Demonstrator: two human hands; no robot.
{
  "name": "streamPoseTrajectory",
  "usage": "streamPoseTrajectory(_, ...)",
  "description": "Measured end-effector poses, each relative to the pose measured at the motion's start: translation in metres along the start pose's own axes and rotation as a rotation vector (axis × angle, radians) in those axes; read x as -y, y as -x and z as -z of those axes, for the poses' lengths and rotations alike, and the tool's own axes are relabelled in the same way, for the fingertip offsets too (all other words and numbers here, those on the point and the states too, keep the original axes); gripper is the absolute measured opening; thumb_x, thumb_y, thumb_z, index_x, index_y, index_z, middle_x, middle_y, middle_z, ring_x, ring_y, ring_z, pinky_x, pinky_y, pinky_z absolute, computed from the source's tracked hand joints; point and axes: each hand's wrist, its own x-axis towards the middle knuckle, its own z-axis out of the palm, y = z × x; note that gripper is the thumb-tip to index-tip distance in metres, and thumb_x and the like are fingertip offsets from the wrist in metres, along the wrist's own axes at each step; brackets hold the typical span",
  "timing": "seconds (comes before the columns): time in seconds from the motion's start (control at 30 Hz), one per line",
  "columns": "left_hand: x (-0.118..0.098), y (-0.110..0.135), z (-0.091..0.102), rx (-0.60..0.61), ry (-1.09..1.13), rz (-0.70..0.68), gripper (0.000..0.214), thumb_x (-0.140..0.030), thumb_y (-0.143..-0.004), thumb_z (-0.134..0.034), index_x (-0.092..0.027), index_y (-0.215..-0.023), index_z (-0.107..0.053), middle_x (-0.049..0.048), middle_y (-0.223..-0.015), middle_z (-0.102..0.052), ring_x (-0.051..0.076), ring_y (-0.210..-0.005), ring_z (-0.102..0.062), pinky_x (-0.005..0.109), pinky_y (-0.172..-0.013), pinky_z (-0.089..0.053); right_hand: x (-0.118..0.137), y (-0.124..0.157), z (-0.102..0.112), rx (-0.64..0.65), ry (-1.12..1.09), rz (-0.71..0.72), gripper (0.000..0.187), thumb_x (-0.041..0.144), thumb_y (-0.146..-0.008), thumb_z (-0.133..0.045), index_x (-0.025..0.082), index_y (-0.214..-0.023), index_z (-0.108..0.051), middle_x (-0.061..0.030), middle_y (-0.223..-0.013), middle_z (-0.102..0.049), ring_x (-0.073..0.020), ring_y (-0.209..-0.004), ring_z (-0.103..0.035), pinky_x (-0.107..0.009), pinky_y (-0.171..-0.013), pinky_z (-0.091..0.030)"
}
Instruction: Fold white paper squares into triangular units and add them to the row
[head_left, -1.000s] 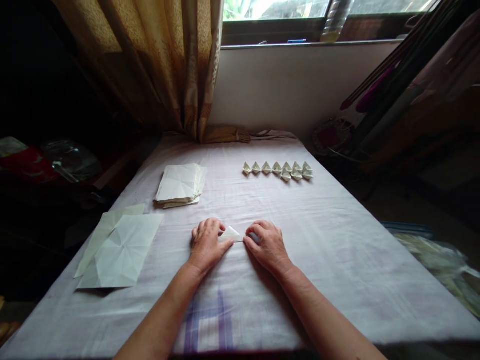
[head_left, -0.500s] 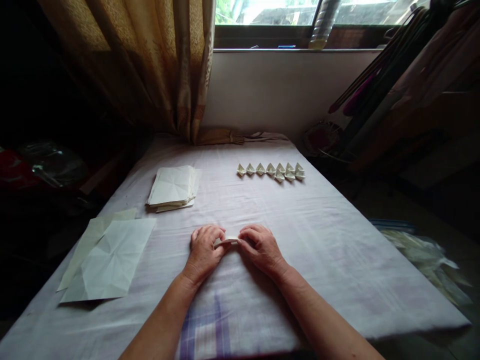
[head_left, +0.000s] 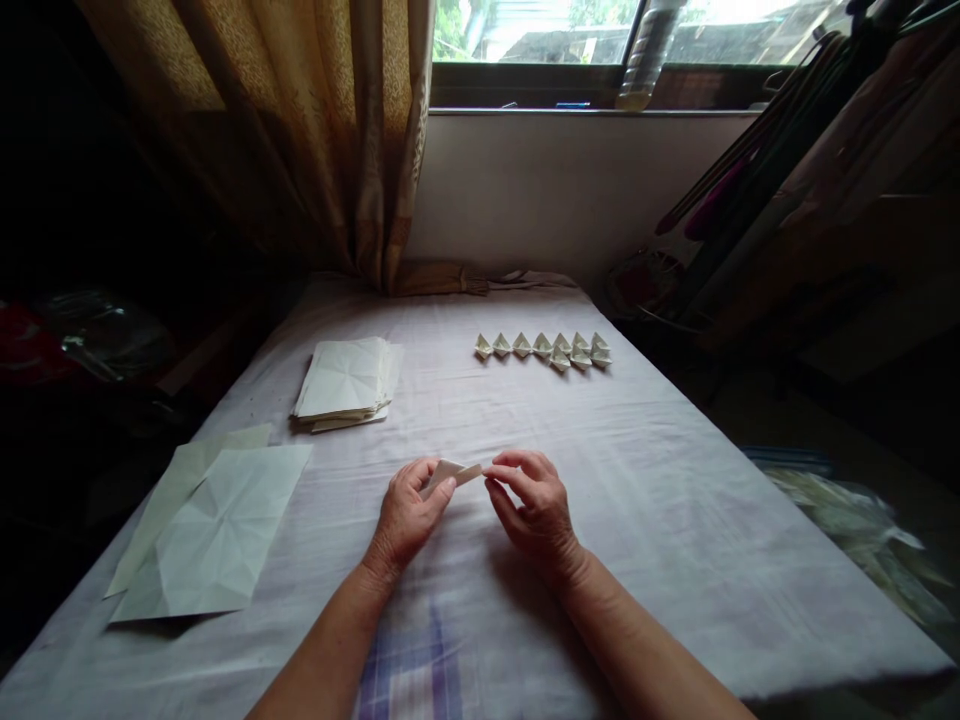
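Folded paper piece [head_left: 454, 473]: pinched between left hand [head_left: 405, 515] and right hand [head_left: 534, 505], apparently lifted for creasing. Finished paper boats [head_left: 544, 348] lie rowed beyond; sheet stack [head_left: 346, 382] far left.

On the cloth-covered table [head_left: 675, 540], a stack of creased paper sheets [head_left: 346, 385] is laid at the far left. Two big sheets [head_left: 214, 530] are spread nearer, by the left edge. Small folded paper pieces [head_left: 544, 348] are lined up in a row at the back.
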Motion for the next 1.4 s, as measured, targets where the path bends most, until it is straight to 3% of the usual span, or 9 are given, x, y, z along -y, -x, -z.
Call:
streamPoseTrajectory(0.37,0.005,0.003,-0.003,0.029,0.145,0.032,0.023,-0.041,-0.081,-0.059,-0.019,-0.082,-0.066,0.0025,-0.079,-0.066,0.017,-0.077,-0.060,0.027,-0.074,-0.049,0.001,0.003,-0.006,0.017,0.048,0.039,0.018,0.022,-0.089,-0.057,0.025,-0.099,-0.071,-0.0056,-0.094,-0.068,-0.0195,-0.086,-0.060,-0.036,-0.081,-0.047)
streamPoseTrajectory(0.93,-0.001,0.004,-0.004,0.060,0.250,0.005,0.023,-0.040,-0.083,-0.061,-0.018,-0.079,-0.065,0.0004,-0.073,-0.061,0.015,-0.072,-0.055,0.025,-0.072,-0.044,0.001,0.002,-0.006,0.088,-0.188,-0.103,0.002,0.023,-0.084,-0.061,0.023,-0.082,-0.062,-0.0042,-0.087,-0.067,-0.0201,-0.087,-0.061,-0.034,-0.082,-0.049)
streamPoseTrajectory(1.4,-0.002,0.004,-0.005,0.053,0.149,-0.014,0.018,-0.036,-0.081,-0.063,-0.019,-0.078,-0.064,-0.0004,-0.075,-0.064,0.016,-0.076,-0.059,0.025,-0.075,-0.046,-0.008,0.007,-0.009,0.230,-0.271,-0.168,0.007,0.020,-0.083,-0.058,0.023,-0.077,-0.059,-0.0068,-0.103,-0.067,-0.0230,-0.100,-0.060,-0.041,-0.091,-0.045)
